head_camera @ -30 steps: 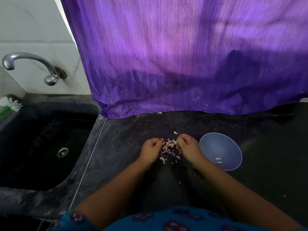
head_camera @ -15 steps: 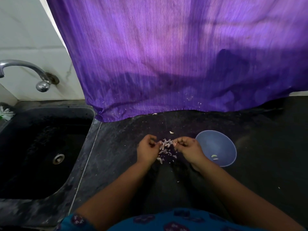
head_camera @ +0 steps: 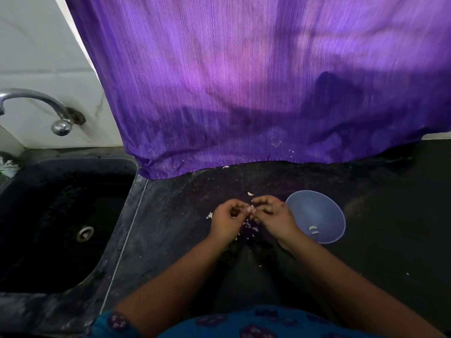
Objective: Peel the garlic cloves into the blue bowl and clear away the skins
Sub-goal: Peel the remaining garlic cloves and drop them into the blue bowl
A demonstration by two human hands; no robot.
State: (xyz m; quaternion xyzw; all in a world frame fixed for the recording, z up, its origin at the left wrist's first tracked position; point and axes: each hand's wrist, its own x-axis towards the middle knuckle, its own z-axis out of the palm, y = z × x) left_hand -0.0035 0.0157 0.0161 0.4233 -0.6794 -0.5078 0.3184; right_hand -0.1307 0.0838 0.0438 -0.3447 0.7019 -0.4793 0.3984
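Note:
My left hand [head_camera: 227, 219] and my right hand [head_camera: 271, 213] meet fingertip to fingertip above the dark counter, and both pinch one small garlic clove [head_camera: 251, 209] between them. Loose garlic skins [head_camera: 249, 225] lie scattered on the counter under and between my hands. Just right of my right hand stands the blue bowl [head_camera: 324, 206]; two peeled cloves [head_camera: 313, 229] lie in its bottom. One more pale piece of garlic [head_camera: 250, 193] rests on the counter just beyond my fingers.
A black sink [head_camera: 61, 215] fills the left side, with a metal tap [head_camera: 36, 103] on the white wall above it. A purple curtain [head_camera: 244, 93] hangs down to the back of the dark counter [head_camera: 390, 215]. More stray flakes [head_camera: 209, 215] dot the counter.
My hands have lifted off the pile of skins and come together on a clove. The view has shifted slightly; the bowl has not moved.

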